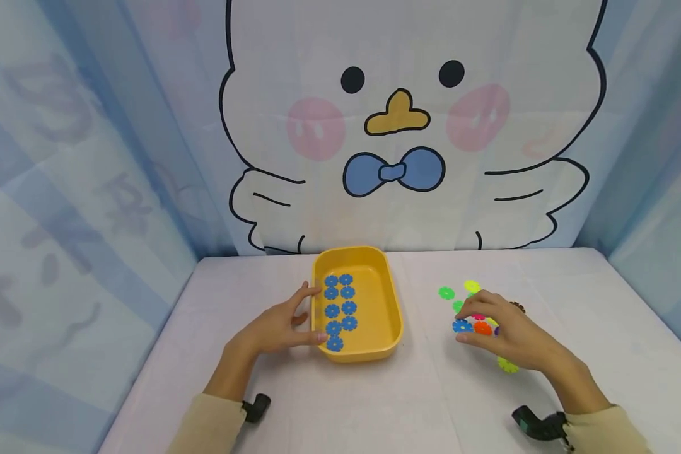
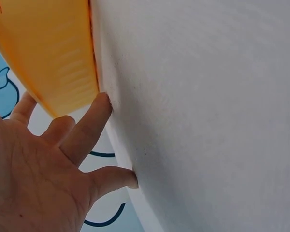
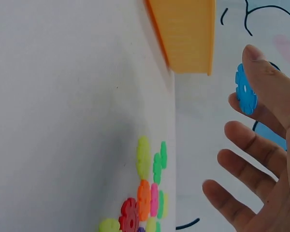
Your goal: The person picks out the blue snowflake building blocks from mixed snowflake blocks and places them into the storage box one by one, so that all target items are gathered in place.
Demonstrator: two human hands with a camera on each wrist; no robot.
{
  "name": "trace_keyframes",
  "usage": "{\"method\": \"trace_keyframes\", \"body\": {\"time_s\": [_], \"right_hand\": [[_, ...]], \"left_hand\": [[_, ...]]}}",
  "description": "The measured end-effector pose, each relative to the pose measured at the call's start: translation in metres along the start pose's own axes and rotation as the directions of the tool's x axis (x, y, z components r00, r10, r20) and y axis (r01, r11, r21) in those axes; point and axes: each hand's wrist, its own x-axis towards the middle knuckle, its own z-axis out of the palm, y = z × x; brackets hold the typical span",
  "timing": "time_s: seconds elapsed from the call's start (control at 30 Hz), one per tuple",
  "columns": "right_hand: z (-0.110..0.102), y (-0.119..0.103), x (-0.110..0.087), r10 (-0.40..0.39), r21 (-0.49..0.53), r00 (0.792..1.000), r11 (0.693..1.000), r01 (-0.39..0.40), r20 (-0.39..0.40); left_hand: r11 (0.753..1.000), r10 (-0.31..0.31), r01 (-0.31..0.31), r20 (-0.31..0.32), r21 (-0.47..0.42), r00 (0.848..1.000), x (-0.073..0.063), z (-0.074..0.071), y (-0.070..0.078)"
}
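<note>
A yellow tray (image 1: 379, 296) stands on the white table, with several blue flower-shaped discs (image 1: 349, 308) in rows along its left half. My left hand (image 1: 278, 325) is at the tray's left side, its spread index finger and thumb touching the rim. The left wrist view shows that hand's other fingers (image 2: 87, 130) below the tray's outer wall. With thumb and index finger, my right hand (image 1: 505, 328) pinches a blue flower-shaped disc (image 3: 245, 89). Its other three fingers stay spread in the right wrist view. Below it lie several coloured discs, among them an orange one (image 1: 482, 328), partly hidden by the hand.
Green discs (image 1: 446, 293) and a yellow one (image 1: 472, 286) lie behind the right hand, a yellow-green one (image 1: 507, 364) in front of it. A dark brown disc (image 1: 519, 307) shows past the knuckles. A curtain with a cartoon figure (image 1: 397, 208) hangs behind the table.
</note>
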Motion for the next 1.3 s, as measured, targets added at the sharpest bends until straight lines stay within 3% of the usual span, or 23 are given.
{"method": "trace_keyframes", "body": {"time_s": [0.33,0.97,1.3], "right_hand": [[0.015,-0.012,0.02,-0.134,0.062,0.989,0.988,0.139,-0.07],[0.037,-0.046,0.055,-0.128,0.16,0.99,0.978,0.135,-0.05],[0.047,-0.063,0.075,-0.189,0.233,0.982,0.954,0.187,-0.01]], "left_hand": [[1.0,0.002,-0.003,0.004,0.009,1.0,0.001,-0.002,0.0],[1.0,0.001,-0.001,0.005,0.005,1.0,0.0,-0.001,0.001],[1.0,-0.001,0.001,0.0,-0.01,1.0,0.001,0.001,0.001]]}}
